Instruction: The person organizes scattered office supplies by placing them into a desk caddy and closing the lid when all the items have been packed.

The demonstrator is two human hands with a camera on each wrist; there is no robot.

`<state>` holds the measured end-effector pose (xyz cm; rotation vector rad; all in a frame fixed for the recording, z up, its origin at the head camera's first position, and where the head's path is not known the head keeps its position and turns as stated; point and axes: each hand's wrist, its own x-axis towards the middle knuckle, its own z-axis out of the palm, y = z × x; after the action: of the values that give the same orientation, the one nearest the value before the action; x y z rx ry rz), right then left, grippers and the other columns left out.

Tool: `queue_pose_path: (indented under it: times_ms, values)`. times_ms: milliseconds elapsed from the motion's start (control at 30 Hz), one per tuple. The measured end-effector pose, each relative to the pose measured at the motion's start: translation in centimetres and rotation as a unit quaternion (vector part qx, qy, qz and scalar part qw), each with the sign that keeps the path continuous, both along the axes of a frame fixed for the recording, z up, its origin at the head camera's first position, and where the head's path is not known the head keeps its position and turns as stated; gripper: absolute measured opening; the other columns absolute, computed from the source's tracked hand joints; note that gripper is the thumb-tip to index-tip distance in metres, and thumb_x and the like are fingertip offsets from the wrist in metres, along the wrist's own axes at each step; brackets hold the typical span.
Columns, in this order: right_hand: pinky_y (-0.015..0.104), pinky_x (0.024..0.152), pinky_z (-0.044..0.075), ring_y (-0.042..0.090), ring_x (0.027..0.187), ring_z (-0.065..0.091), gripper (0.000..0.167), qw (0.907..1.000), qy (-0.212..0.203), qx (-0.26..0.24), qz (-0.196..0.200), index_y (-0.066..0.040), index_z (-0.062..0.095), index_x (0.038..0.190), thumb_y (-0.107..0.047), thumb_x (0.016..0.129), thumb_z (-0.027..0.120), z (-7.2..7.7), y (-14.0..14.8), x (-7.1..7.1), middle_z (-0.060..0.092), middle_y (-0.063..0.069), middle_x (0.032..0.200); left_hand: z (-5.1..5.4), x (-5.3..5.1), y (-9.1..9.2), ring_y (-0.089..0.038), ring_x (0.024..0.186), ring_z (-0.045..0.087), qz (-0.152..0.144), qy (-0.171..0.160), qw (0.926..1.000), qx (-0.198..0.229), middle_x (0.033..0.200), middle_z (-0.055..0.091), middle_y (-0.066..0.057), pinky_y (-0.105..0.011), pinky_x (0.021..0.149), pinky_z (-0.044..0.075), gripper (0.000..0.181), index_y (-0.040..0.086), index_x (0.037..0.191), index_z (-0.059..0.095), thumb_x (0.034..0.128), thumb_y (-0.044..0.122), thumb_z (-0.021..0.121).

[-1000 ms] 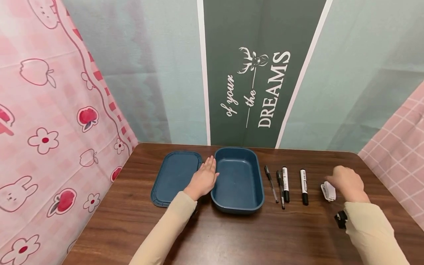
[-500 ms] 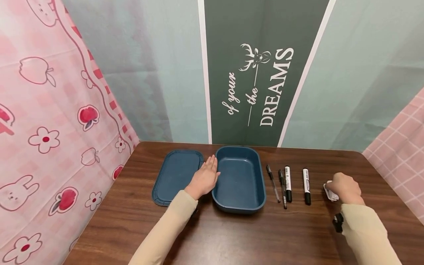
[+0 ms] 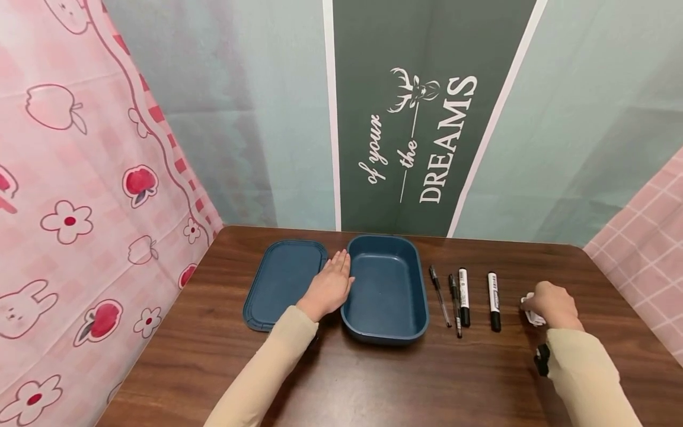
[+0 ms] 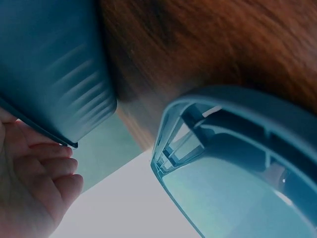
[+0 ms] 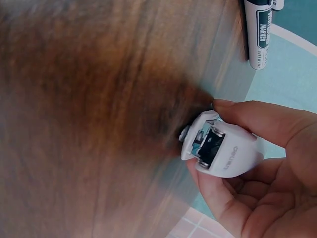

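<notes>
Wood-brown tabletop [image 3: 368, 385] meets a green curtain [image 3: 240, 148] behind. From the head, the left hand [image 3: 328, 283] lies with fingers extended, touching the left rim of the blue box [image 3: 384, 340], perhaps to steady it; the lid [image 3: 283, 284] sits left of that. Right of the box, two pens [image 3: 440, 299] [image 3: 455, 302] and two markers [image 3: 464, 296] [image 3: 494, 300] lie roughly parallel, likely for easy picking. The right hand [image 3: 555, 302] hides much of a white stapler at the row's far end.

From the left wrist, the fingers meet the rim from outside; the hand is cut off at the edge.

From the right wrist, thumb and fingers pinch the stapler [image 5: 233, 151] by its sides, presumably for a secure hold. One marker is cropped, the wood blurred; whether the stapler touches it cannot be told.
</notes>
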<state>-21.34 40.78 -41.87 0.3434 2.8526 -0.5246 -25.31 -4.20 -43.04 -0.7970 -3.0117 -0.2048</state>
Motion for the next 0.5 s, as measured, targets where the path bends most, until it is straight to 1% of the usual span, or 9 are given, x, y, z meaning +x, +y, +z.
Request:
queue_pose_path:
  times_ms: [67, 200, 367, 467, 500]
  values:
    - [0.04, 0.051, 0.043, 0.03, 0.062, 0.049, 0.022, 1.0, 0.005, -0.004, 0.001, -0.001, 0.055, 0.066, -0.016, 0.078, 0.066, -0.06, -0.02, 0.01, 0.051, 0.015, 0.067, -0.03, 0.04, -0.05, -0.029, 0.141, 0.02, -0.001, 0.01, 0.9999, 0.0, 0.152, 0.024, -0.02, -0.039, 0.112, 0.022, 0.054, -0.006, 0.145, 0.029, 0.1024, 0.025, 0.04]
    - [0.04, 0.053, 0.042, 0.029, 0.062, 0.047, 0.025, 0.9999, 0.012, -0.008, 0.003, -0.005, 0.052, 0.062, -0.019, 0.078, 0.066, 0.07, -0.05, 0.06, 0.049, 0.012, 0.065, 0.0, 0.15, -0.12, -0.029, 0.14, 0.023, -0.001, 0.024, 0.9997, 0.001, 0.15, 0.027, -0.021, -0.039, 0.112, 0.024, 0.052, -0.007, 0.143, 0.032, 0.1018, 0.024, 0.041]
    - [0.039, 0.053, 0.04, 0.027, 0.06, 0.046, 0.03, 0.9999, 0.01, -0.008, 0.008, -0.007, 0.049, 0.06, -0.022, 0.081, 0.064, 0.09, 0.05, 0.32, 0.046, 0.008, 0.061, -0.05, 0.25, -0.16, -0.029, 0.14, 0.021, 0.001, 0.015, 0.9999, 0.008, 0.151, 0.026, -0.02, -0.039, 0.112, 0.022, 0.053, -0.006, 0.144, 0.03, 0.1022, 0.024, 0.04]
    - [0.039, 0.053, 0.04, 0.026, 0.06, 0.046, 0.031, 0.9999, 0.009, -0.009, 0.005, -0.008, 0.048, 0.059, -0.023, 0.082, 0.062, -0.04, 0.14, 0.45, 0.046, 0.007, 0.06, -0.16, 0.19, -0.15, -0.028, 0.141, 0.021, 0.001, 0.018, 0.9998, 0.009, 0.151, 0.026, -0.02, -0.038, 0.112, 0.022, 0.053, -0.006, 0.144, 0.03, 0.1024, 0.024, 0.04]
    - [0.039, 0.053, 0.04, 0.026, 0.06, 0.045, 0.032, 0.9999, 0.006, -0.009, 0.004, -0.009, 0.047, 0.058, -0.024, 0.082, 0.062, -0.32, 0.12, 0.7, 0.045, 0.006, 0.06, -0.43, 0.44, -0.18, -0.028, 0.14, 0.021, 0.0, 0.017, 0.9998, 0.009, 0.151, 0.026, -0.02, -0.038, 0.112, 0.022, 0.053, -0.006, 0.144, 0.03, 0.1024, 0.025, 0.04]
